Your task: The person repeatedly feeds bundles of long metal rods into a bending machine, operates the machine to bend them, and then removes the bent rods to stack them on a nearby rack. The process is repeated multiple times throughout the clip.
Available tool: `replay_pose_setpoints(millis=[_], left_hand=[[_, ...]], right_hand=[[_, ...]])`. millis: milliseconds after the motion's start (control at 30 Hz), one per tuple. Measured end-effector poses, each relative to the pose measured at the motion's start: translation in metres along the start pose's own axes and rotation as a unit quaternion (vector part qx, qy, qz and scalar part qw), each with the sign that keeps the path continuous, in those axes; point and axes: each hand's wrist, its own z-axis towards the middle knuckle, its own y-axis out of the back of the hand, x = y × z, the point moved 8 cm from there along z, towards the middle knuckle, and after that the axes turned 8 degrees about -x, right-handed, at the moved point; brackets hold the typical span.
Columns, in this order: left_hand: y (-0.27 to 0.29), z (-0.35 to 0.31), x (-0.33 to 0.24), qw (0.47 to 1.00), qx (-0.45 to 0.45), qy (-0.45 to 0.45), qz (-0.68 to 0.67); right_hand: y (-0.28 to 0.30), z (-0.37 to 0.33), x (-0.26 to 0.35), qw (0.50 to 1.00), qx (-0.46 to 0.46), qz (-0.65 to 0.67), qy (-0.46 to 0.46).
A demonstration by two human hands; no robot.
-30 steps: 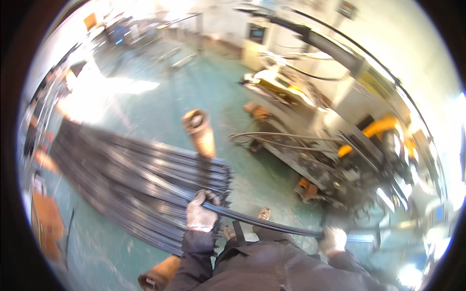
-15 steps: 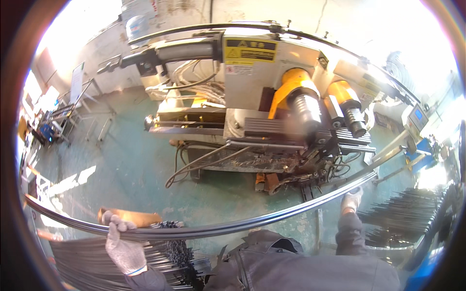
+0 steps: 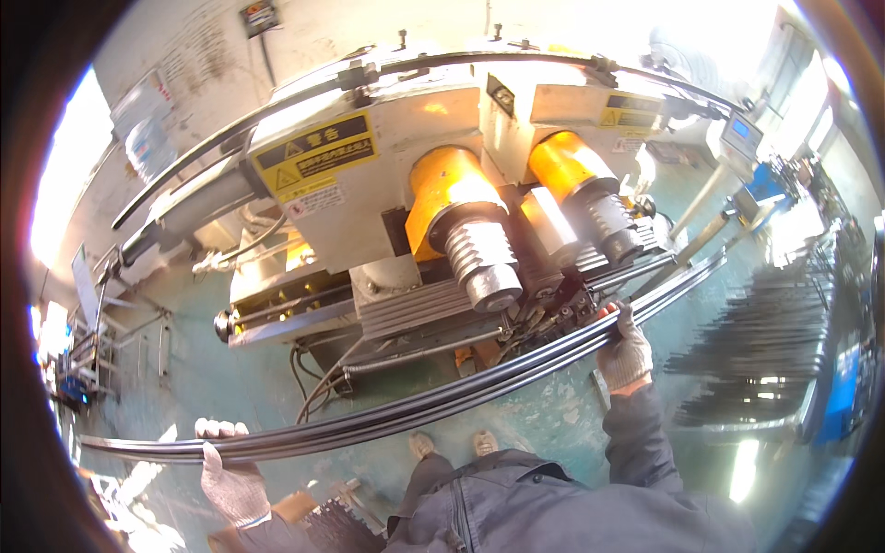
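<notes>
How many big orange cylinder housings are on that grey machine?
2: the left orange cylinder housing sits mid-machine above a ribbed steel roller; the right orange cylinder housing is beside it. Others may be hidden.

The long rods point(image 3: 442, 405) are dark metal with a dull sheen. Both hands, left point(image 3: 230, 470) and right point(image 3: 625, 355), wear pale knitted cloth gloves, grubby and rough. The machine point(image 3: 406, 184) shows painted metal, glossy orange cylinders point(image 3: 442, 189) and bright threaded steel rollers point(image 3: 479, 263). The floor point(image 3: 553, 415) is scuffed green paint.
</notes>
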Motion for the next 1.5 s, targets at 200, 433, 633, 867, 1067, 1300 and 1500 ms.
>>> replay_pose_setpoints(millis=[200,433,633,867,1067,1300,1500], left_hand=[[0.048,0.077,0.048,0.995,-0.093,0.037,0.017],[0.032,0.127,0.111,0.992,-0.035,0.123,0.013],[0.009,0.136,0.178,0.978,-0.072,0.193,0.008],[-0.013,0.124,0.208,0.953,-0.174,0.234,0.082],[0.037,0.149,0.177,0.966,-0.153,0.187,0.089],[0.043,0.159,0.181,0.983,-0.127,0.124,0.036],[-0.019,0.128,0.234,0.981,0.021,0.093,0.169]], right_hand=[[-0.042,0.018,-0.039,0.993,-0.078,-0.049,0.069],[-0.110,0.003,-0.049,0.884,-0.029,-0.326,0.332],[-0.072,0.082,-0.098,0.973,-0.144,-0.154,0.093],[-0.110,0.088,-0.114,0.133,-0.017,-0.929,0.345],[-0.097,0.090,-0.109,0.264,-0.042,-0.882,0.388],[-0.051,0.114,-0.121,0.917,-0.045,-0.295,0.264],[-0.071,0.069,-0.106,0.956,-0.148,-0.237,0.088]])
